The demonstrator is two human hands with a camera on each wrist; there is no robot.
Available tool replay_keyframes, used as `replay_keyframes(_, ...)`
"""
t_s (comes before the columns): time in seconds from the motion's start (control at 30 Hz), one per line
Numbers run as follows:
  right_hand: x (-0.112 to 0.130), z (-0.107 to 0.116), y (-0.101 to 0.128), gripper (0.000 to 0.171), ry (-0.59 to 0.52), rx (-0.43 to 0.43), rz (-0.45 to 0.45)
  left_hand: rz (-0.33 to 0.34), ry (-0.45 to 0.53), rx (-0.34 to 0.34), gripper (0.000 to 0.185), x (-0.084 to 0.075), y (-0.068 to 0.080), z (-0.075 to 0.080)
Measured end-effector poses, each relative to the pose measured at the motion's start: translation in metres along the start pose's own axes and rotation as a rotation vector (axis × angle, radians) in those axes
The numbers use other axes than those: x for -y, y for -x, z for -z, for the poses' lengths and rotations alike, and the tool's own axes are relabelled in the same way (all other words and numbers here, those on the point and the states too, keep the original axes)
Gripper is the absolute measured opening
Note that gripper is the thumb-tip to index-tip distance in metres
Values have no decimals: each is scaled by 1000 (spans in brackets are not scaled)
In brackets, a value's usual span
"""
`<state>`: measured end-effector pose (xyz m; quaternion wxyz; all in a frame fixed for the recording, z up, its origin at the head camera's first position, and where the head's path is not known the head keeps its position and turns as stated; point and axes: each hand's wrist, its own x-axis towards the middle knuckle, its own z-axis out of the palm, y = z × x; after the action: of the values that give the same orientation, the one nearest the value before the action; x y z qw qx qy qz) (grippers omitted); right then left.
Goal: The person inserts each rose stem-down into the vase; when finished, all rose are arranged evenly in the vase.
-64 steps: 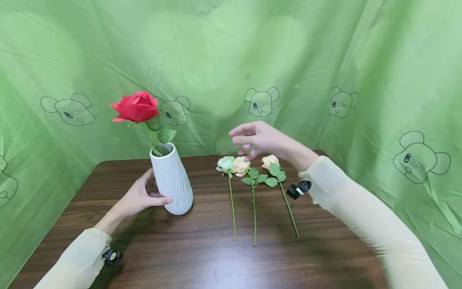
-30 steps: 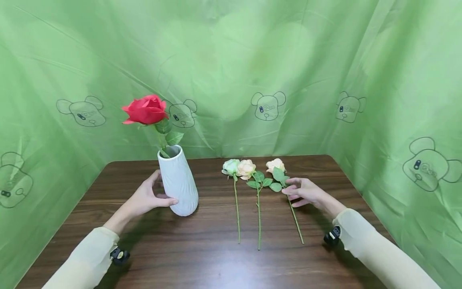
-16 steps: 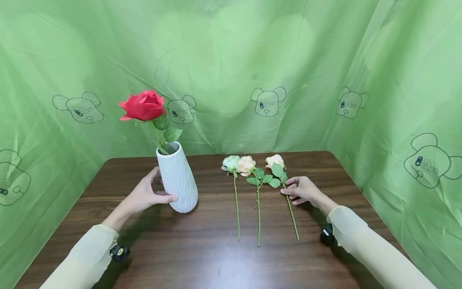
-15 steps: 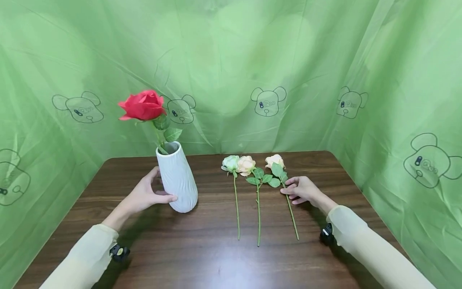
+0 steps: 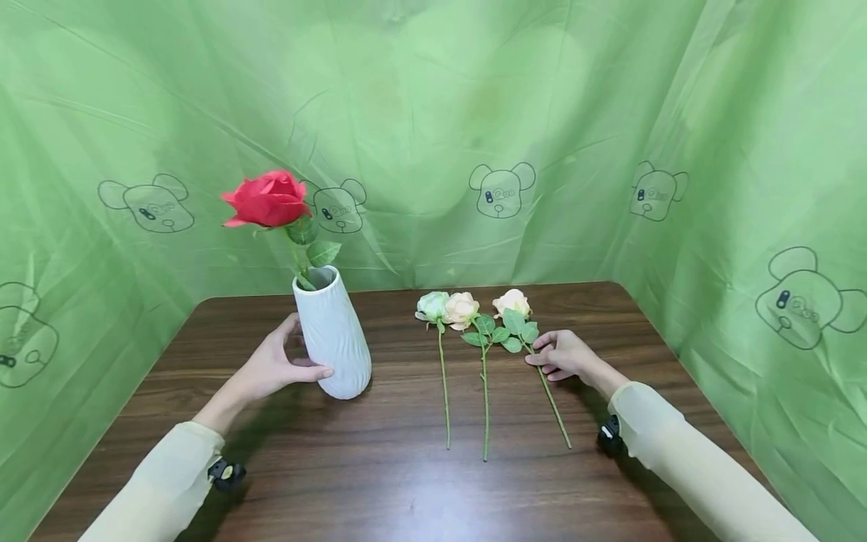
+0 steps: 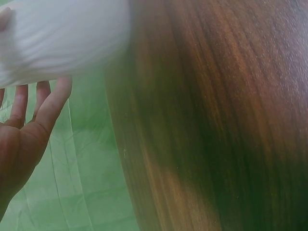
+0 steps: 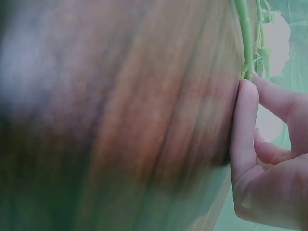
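A: While the left hand (image 5: 271,366) curled round the white vase (image 5: 333,336) near the table's (image 5: 379,482) back left corner, what did the right hand (image 5: 565,355) do?

B: It pinched the peach rose's stem (image 5: 549,393), rightmost of three, near the back edge. No readable writing showed, only bear drawings (image 5: 501,190) on the green cloth.
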<state>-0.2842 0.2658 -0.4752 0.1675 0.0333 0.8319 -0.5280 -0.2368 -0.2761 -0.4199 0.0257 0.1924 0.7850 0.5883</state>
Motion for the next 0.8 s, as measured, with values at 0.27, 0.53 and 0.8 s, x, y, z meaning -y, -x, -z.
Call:
replay_keyframes(0.27,6,-4,4,49,19,2,-11,9,8,7,83,-1,1,1)
replay_keyframes(0.53,11,-1,2,45,7,-3,-26,8,1,-1,85,-2,-1,2)
replay_keyframes(0.8,10,1,6,43,-14,-18,-61,8,-3,8,84,-2,-3,1)
